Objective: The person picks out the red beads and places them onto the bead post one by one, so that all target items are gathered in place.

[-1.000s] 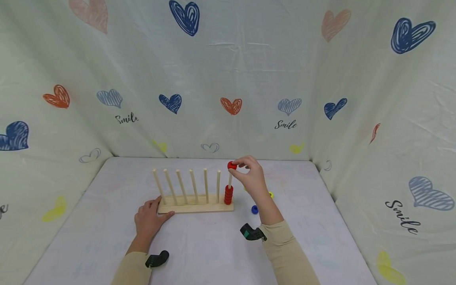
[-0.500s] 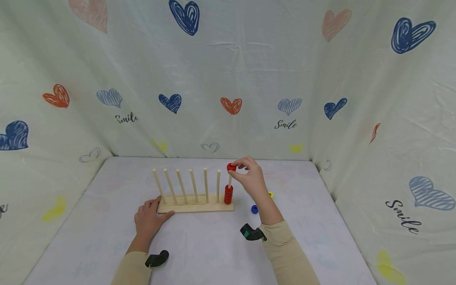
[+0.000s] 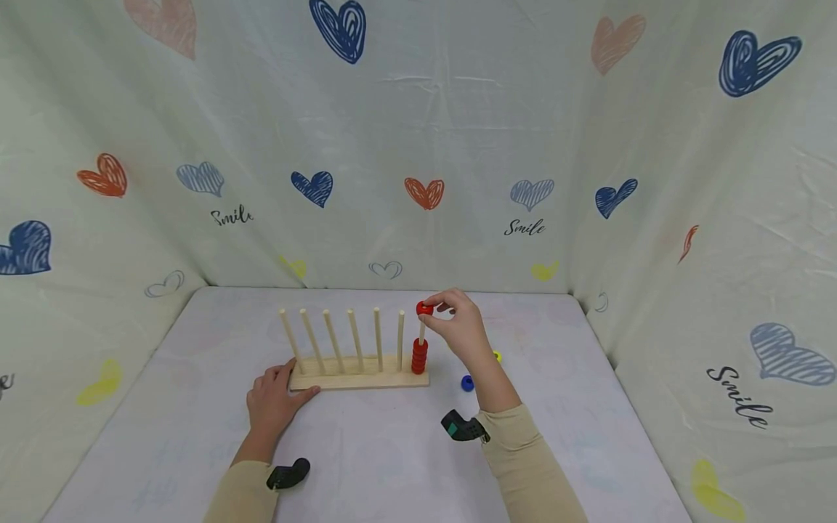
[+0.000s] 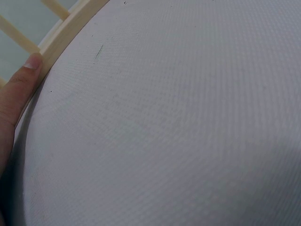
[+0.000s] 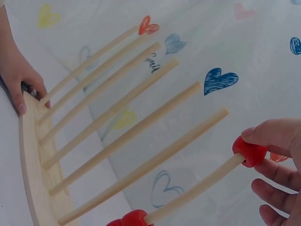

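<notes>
A wooden peg board (image 3: 366,381) with a row of upright pegs stands on the table. My left hand (image 3: 271,399) grips its left end, thumb along the front edge; the left wrist view shows that thumb against the wood. At the top of the rightmost peg, my right hand (image 3: 464,330) pinches a red bead (image 5: 249,151) between thumb and fingers. In the right wrist view the peg's tip is inside the bead. Lower on this peg sits a stack of several red beads (image 3: 419,357). The other pegs carry no beads.
A blue bead (image 3: 467,383) lies on the table right of the board. Beyond it, partly behind the right forearm, is a yellow bead (image 3: 498,356). A curtain (image 3: 458,145) printed with hearts surrounds the table's back and sides.
The red bead in my right hand has come down very slightly at the peg's top. My left hand and the board stay where they were.
</notes>
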Demonstrator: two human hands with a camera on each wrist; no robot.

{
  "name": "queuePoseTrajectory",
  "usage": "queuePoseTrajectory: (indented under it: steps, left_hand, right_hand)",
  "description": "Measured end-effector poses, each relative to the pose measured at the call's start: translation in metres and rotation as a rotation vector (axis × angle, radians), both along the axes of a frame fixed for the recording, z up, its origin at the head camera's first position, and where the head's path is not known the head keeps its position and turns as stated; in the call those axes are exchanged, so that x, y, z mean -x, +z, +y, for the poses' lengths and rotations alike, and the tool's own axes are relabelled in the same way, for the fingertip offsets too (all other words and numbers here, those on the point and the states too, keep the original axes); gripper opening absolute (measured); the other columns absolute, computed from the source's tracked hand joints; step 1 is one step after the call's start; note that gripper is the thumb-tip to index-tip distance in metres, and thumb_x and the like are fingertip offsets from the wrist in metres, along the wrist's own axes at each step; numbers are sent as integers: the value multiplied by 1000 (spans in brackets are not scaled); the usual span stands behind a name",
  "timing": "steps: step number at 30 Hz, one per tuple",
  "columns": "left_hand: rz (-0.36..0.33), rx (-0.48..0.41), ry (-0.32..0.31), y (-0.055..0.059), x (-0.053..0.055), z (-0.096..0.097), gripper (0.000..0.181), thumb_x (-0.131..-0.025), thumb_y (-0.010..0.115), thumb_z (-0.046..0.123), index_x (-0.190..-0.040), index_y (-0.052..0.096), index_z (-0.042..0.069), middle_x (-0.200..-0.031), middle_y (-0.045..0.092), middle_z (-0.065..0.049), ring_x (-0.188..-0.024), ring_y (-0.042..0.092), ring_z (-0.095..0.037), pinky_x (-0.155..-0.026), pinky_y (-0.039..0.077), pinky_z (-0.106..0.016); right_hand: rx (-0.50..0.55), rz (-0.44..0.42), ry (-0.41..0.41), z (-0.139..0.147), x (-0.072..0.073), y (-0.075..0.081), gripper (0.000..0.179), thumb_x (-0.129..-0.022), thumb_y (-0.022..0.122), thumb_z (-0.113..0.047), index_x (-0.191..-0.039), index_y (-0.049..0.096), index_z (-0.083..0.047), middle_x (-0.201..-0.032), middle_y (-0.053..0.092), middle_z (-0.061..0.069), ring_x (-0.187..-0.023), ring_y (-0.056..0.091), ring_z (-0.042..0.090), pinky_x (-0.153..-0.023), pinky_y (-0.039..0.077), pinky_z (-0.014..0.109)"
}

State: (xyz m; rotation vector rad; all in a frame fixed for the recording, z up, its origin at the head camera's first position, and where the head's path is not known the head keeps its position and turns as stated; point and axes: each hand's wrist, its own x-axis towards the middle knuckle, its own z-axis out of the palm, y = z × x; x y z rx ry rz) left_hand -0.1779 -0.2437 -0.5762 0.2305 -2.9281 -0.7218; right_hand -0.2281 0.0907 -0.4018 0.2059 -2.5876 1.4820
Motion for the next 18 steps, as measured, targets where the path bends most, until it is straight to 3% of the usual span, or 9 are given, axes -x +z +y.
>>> queuePoseTrajectory:
  steps: [18]
  left_hand:
    - [-18,-2,6,2,1,1,91,-81,76,49,-147,37,0,-131,42,-26,-119,37,-47,-95,29,-61]
  right_hand:
    - [-16,-32,-4,0,0,-2,21,-85,78,-16,-104,71,-15,-106,61,-1,-103,54,22,-78,53,34]
